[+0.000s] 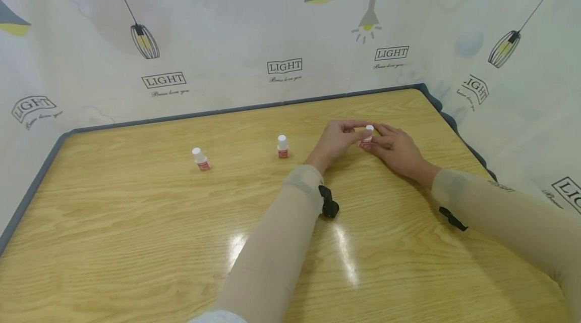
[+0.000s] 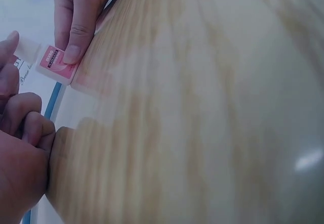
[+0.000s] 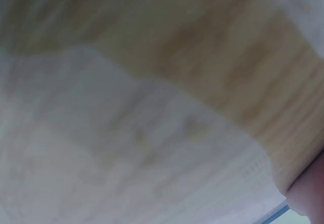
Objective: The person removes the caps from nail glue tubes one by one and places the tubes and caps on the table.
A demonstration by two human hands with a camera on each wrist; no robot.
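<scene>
Toward the right of the table, a small white-capped bottle (image 1: 366, 137) with a red label stands between the two hands. My left hand (image 1: 337, 140) pinches its cap with thumb and forefinger. The right hand (image 1: 397, 150) grips the lower body from the other side. In the left wrist view, the right thumb presses on the pink label of the bottle (image 2: 49, 62) close over the tabletop, while the left hand's (image 2: 23, 143) other fingers are curled. Only an edge of the right hand (image 3: 310, 196) shows in the right wrist view; the bottle is out of sight there.
Two like bottles stand upright to the left, one bottle (image 1: 283, 147) mid-table and another bottle (image 1: 201, 159) farther left. The wood-grain table (image 1: 136, 242) has a grey edge strip (image 1: 254, 107) along the back, against a lamp-patterned wall covering (image 1: 236, 30).
</scene>
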